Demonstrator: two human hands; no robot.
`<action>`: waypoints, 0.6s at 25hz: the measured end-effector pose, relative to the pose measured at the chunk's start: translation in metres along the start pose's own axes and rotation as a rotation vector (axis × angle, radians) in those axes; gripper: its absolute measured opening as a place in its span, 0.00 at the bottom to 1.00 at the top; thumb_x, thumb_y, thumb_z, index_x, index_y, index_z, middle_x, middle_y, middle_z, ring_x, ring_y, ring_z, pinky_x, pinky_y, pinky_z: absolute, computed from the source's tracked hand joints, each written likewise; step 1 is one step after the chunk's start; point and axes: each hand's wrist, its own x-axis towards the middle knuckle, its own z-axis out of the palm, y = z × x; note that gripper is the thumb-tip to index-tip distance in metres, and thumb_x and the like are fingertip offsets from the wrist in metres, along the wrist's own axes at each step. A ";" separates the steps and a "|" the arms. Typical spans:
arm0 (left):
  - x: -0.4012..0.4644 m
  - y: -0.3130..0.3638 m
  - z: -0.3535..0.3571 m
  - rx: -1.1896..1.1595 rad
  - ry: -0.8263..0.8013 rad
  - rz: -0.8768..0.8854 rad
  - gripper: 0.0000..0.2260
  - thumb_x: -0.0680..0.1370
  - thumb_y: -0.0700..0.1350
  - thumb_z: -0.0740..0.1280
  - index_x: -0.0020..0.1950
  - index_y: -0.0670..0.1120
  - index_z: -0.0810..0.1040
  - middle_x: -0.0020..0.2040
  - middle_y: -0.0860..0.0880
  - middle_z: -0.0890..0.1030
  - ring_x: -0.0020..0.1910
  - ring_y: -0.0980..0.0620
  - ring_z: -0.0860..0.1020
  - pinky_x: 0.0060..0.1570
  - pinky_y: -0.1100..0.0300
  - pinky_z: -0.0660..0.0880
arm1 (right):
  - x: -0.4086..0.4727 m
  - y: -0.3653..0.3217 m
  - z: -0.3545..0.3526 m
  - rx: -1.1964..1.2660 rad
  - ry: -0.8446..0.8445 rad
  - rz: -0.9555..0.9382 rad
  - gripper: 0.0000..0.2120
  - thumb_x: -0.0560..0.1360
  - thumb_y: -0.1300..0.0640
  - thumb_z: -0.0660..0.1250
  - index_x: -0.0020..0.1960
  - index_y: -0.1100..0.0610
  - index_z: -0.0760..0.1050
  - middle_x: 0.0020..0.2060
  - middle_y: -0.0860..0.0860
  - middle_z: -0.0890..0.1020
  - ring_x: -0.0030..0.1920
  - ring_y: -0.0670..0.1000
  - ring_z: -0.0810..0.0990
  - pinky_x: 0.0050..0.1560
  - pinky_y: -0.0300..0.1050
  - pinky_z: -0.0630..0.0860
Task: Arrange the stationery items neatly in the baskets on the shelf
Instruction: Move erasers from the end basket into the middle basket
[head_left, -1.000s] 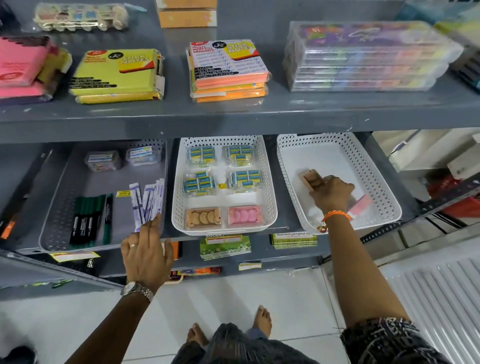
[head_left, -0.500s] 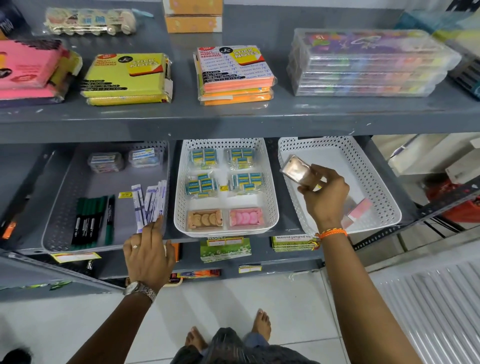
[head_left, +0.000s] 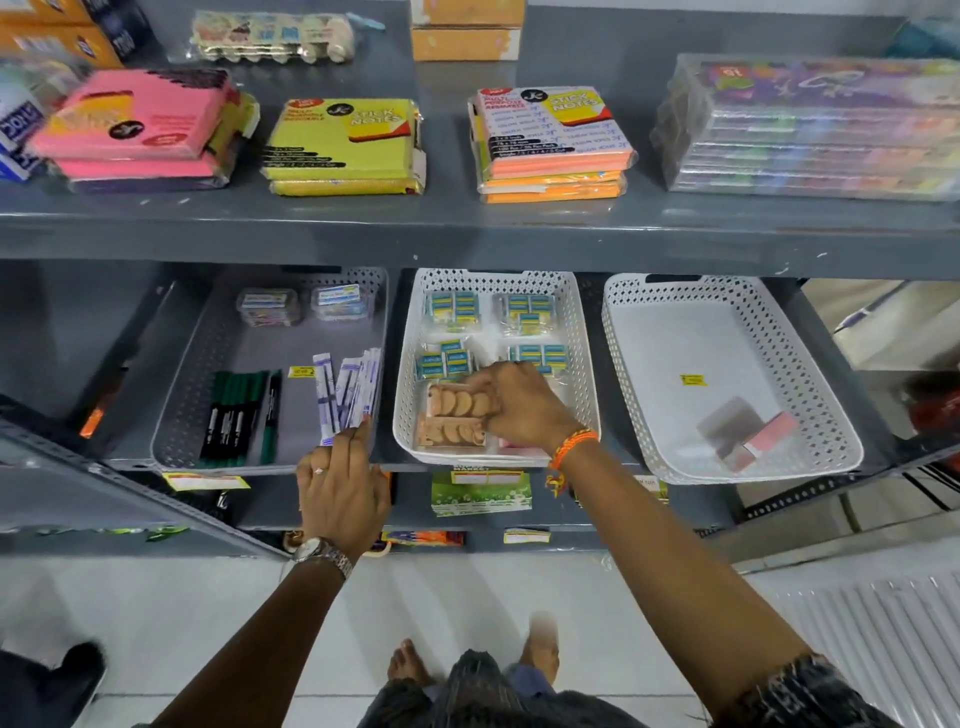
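Three baskets sit on the lower shelf. The grey basket (head_left: 176, 410) on the left holds green markers (head_left: 236, 410) and white-blue packets (head_left: 345, 389). My left hand (head_left: 340, 488) rests at its front right corner, fingertips touching those packets. The middle white basket (head_left: 584, 364) holds blue-yellow eraser packs and a pack of tan biscuit-shaped erasers (head_left: 449, 434) at the front. My right hand (head_left: 524, 405) grips a second tan eraser pack (head_left: 457, 402) just above that one. The right white basket (head_left: 779, 332) holds pink and brown items (head_left: 748, 431).
The upper shelf (head_left: 467, 228) carries sticky-note pads in pink (head_left: 135, 124), yellow (head_left: 343, 145) and orange (head_left: 550, 140), plus stacked clear cases (head_left: 815, 124). More packs lie on the shelf below the baskets. My bare feet stand on white floor tiles.
My right hand lifted a clear pack out of the right basket and carried it left into the front of the middle basket. My left hand stayed at the grey basket.
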 end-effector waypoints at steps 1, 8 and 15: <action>0.000 0.000 0.000 0.002 -0.004 0.000 0.31 0.71 0.46 0.65 0.74 0.43 0.68 0.58 0.42 0.78 0.50 0.38 0.75 0.52 0.44 0.70 | 0.003 -0.003 0.006 -0.021 -0.023 -0.016 0.27 0.62 0.61 0.77 0.61 0.52 0.81 0.57 0.51 0.84 0.60 0.54 0.80 0.63 0.46 0.76; 0.001 0.002 -0.002 0.002 0.013 0.011 0.30 0.70 0.44 0.64 0.73 0.41 0.70 0.58 0.40 0.79 0.49 0.37 0.77 0.52 0.43 0.71 | 0.004 -0.012 0.017 -0.053 -0.062 -0.047 0.28 0.66 0.61 0.77 0.65 0.58 0.78 0.61 0.57 0.82 0.64 0.58 0.77 0.65 0.51 0.75; 0.000 0.003 0.000 -0.004 0.038 -0.012 0.31 0.70 0.45 0.63 0.74 0.42 0.70 0.58 0.41 0.79 0.49 0.38 0.75 0.52 0.44 0.67 | -0.024 0.009 -0.053 0.222 0.001 -0.026 0.32 0.68 0.63 0.78 0.70 0.56 0.73 0.68 0.53 0.77 0.68 0.52 0.75 0.70 0.49 0.72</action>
